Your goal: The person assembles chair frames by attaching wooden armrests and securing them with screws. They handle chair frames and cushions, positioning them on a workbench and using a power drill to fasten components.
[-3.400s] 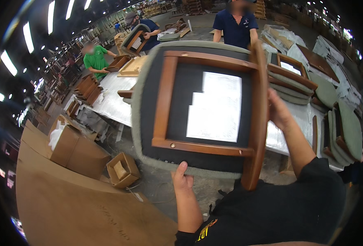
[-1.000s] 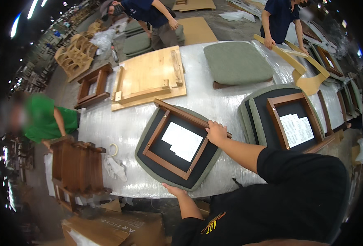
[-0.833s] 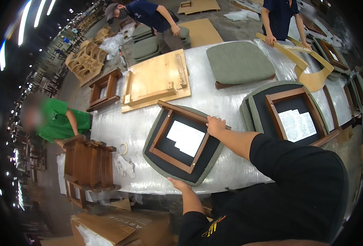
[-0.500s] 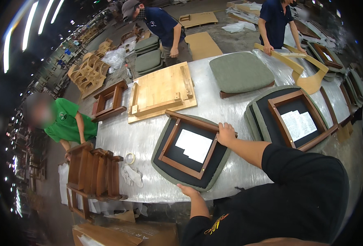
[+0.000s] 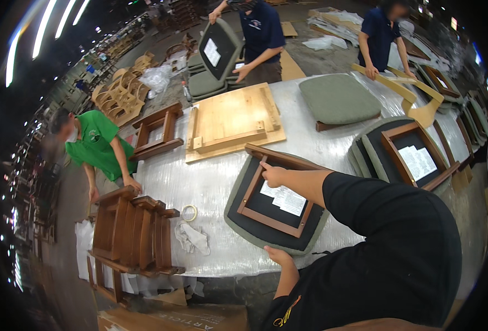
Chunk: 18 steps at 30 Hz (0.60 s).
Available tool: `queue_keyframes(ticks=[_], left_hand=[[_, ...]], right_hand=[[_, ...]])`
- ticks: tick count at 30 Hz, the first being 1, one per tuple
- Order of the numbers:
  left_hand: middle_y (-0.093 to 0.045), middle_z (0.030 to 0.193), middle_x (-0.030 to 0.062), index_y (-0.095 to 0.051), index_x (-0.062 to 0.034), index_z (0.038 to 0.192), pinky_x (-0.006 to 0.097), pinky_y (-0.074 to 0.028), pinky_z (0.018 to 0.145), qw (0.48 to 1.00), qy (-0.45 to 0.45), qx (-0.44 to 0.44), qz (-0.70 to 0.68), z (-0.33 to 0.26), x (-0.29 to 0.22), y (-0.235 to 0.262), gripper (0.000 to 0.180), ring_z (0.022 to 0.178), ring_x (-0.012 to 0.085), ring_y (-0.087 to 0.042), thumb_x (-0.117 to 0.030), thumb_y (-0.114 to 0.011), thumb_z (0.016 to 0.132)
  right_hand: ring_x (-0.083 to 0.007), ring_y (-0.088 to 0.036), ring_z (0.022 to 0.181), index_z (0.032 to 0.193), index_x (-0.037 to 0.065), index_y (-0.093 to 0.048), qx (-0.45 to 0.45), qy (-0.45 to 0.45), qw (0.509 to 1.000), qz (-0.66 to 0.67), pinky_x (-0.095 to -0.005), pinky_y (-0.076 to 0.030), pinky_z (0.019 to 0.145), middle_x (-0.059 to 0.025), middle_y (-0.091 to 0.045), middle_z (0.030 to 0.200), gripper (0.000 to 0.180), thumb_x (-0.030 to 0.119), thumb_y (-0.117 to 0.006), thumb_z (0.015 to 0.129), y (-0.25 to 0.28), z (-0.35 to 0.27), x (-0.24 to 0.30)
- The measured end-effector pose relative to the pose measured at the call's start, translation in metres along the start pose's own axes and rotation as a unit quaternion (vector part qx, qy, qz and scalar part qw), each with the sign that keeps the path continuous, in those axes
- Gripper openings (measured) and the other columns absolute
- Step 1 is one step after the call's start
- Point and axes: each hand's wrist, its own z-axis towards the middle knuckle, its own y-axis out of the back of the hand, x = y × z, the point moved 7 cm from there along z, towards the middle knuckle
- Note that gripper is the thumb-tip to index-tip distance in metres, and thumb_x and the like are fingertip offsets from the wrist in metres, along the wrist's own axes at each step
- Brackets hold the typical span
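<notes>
A grey-green seat cushion [image 5: 236, 212] lies dark underside up on the table near me, with a brown wooden frame [image 5: 271, 222] and white paper labels on it. My left hand [image 5: 280, 256] holds the cushion's near edge, thumb on top and the other fingers hidden beneath. Reaching across the labels, my right hand [image 5: 275, 175] has its bent fingers on the frame's rail by the far left corner. Whether a small part is between those fingertips, I cannot make out.
More cushions with a frame [image 5: 406, 154] are stacked at right. A pale wooden board [image 5: 227, 121], a roll of tape [image 5: 189, 213], a crumpled glove [image 5: 191, 238] and stacked brown frames [image 5: 136, 231] are on the left. Three people stand around the table.
My right hand has moved from the frame's right corner to its far left corner. The view has shifted. A co-worker at the back has lifted a cushion; the one in green has leaned in.
</notes>
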Motion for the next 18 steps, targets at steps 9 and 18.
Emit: queue_keyframes(ticks=[9, 18], left_hand=[[-0.065, 0.125, 0.0388, -0.061, 0.019, 0.128, 0.051, -0.051, 0.1, 0.997, 0.021, -0.021, 0.064, -0.006, -0.005, 0.001, 0.08, 0.113, 0.0506, -0.065, -0.054, -0.031, 0.112], [-0.063, 0.126, 0.0408, -0.059, 0.0208, 0.129, 0.051, -0.049, 0.103, 0.998, 0.013, 0.003, 0.053, -0.006, 0.001, -0.004, 0.086, 0.116, 0.0528, -0.062, -0.058, -0.029, 0.112]], right_hand=[[-0.0402, -0.063, 0.115, 0.101, 0.005, -0.072, -0.148, -0.11, 0.981, 0.066, -0.05, -0.05, 0.101, -0.0186, -0.069, 0.117, 0.021, 0.02, -0.065, 0.089, -0.049, -0.073, -0.054], [-0.0411, -0.01, 0.16, 0.165, 0.014, -0.031, -0.096, 0.084, 0.991, -0.032, -0.0617, -0.031, 0.122, -0.0161, -0.013, 0.174, 0.09, 0.051, -0.071, 0.092, -0.119, -0.238, -0.052]])
